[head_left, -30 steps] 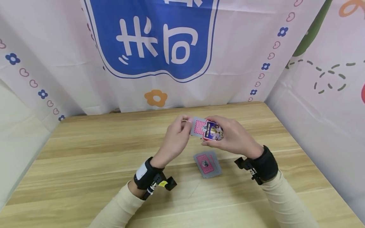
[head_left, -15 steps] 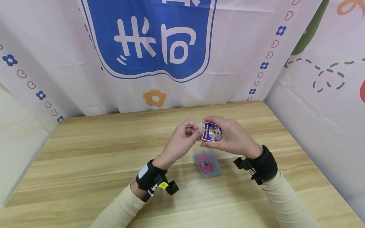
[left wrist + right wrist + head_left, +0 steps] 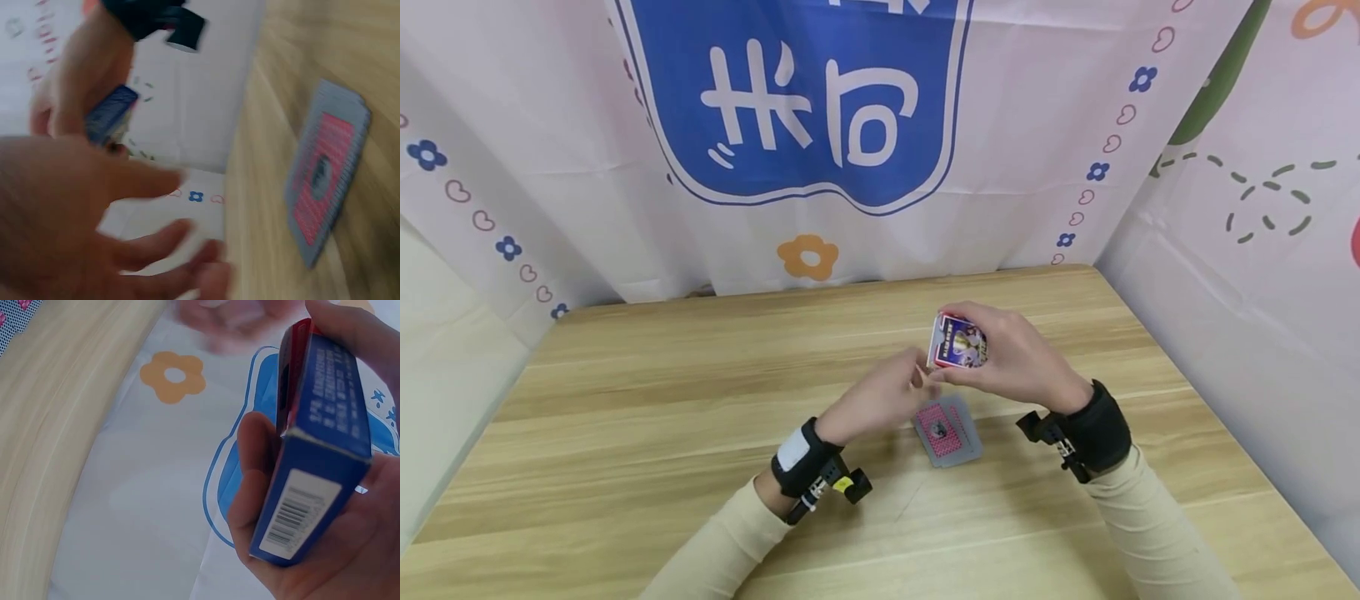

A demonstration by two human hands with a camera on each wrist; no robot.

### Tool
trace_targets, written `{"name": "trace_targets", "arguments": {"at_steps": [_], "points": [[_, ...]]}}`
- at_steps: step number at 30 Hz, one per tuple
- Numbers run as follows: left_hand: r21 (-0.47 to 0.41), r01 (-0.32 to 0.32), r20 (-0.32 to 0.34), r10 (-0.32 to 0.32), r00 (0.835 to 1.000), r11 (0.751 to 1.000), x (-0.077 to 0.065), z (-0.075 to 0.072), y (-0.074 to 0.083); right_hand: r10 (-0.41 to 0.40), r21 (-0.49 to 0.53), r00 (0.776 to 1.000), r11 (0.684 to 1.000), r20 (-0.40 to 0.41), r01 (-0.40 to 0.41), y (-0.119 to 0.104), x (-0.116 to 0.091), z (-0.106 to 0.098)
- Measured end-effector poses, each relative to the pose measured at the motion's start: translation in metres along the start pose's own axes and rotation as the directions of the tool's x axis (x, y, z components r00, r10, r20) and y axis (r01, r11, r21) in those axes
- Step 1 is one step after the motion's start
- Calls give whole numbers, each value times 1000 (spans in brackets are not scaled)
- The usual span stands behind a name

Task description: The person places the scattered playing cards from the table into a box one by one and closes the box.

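My right hand [image 3: 1018,354] grips a small blue playing card box [image 3: 962,342] with a picture on its front, raised above the table. A barcode shows on the box's end in the right wrist view. Below it, a stack of playing cards [image 3: 938,431] lies face down on the table, with red-patterned backs and grey borders. My left hand [image 3: 883,396], blurred by motion, is over the far left part of the stack. In the left wrist view its fingers [image 3: 150,247] are spread and loosely bent, with nothing between them, apart from the stack.
The wooden table [image 3: 662,433] extends around both hands. Behind it hangs a white printed cloth [image 3: 1015,167] with a blue emblem, and another printed cloth [image 3: 1247,333] runs along the right side.
A card sticking out of the box went in, pushed by my left hand. That hand has since left the box and moved down toward the stack; my right hand stays nearly in place.
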State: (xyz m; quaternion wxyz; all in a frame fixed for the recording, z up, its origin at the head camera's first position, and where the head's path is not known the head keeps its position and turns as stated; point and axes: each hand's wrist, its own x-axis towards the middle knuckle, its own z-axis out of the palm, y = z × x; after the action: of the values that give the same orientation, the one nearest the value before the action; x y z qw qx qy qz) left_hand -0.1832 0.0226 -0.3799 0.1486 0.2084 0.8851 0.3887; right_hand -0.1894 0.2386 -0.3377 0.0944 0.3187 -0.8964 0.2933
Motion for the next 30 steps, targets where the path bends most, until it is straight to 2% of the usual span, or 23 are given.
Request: {"name": "trace_targets", "arguments": {"at_steps": [1, 3, 7, 12, 18, 21, 23, 25, 26, 28, 29, 30], "points": [[91, -5, 36, 2, 999, 996, 0, 5, -1, -2, -1, 1000, 1000, 0, 2, 0, 0, 0], [246, -17, 85, -4, 996, 969, -1, 14, -2, 0, -2, 1000, 1000, 3, 0, 0, 0, 0], [424, -56, 74, 27, 997, 904, -2, 30, -4, 9, -4, 1000, 1000, 15, -9, -1, 0, 0], [509, -82, 45, 68, 997, 857, -3, 41, -8, 8, -13, 1000, 1000, 15, -8, -1, -1, 0], [520, -84, 26, 83, 996, 850, -3, 41, -5, 12, -10, 1000, 1000, 25, -12, -1, 0, 0], [423, -138, 76, 117, 990, 895, -1, 35, -5, 5, -8, 1000, 1000, 21, -5, 0, 0, 2], [292, -177, 101, 154, 983, 940, 0, 28, -4, -1, -8, 1000, 1000, 14, 1, 0, 0, 2], [132, -171, 76, 162, 984, 976, 0, 19, -2, -5, -9, 1000, 1000, 8, 5, 1, -1, 2], [59, -164, 38, 162, 986, 985, 0, 13, -1, -7, -10, 1000, 1000, 5, 7, 1, -1, 2], [-48, -144, -106, 138, 985, 988, -2, 1, 2, -10, -13, 1000, 1000, 3, 10, 1, -1, 2], [-95, -135, -192, 115, 975, 986, -3, -4, 4, -8, -16, 1000, 1000, 4, 8, 1, 0, 1], [-143, -132, -274, 89, 957, 981, -4, -10, 6, -5, -14, 1000, 1000, 6, 5, 0, 0, 1]]}}
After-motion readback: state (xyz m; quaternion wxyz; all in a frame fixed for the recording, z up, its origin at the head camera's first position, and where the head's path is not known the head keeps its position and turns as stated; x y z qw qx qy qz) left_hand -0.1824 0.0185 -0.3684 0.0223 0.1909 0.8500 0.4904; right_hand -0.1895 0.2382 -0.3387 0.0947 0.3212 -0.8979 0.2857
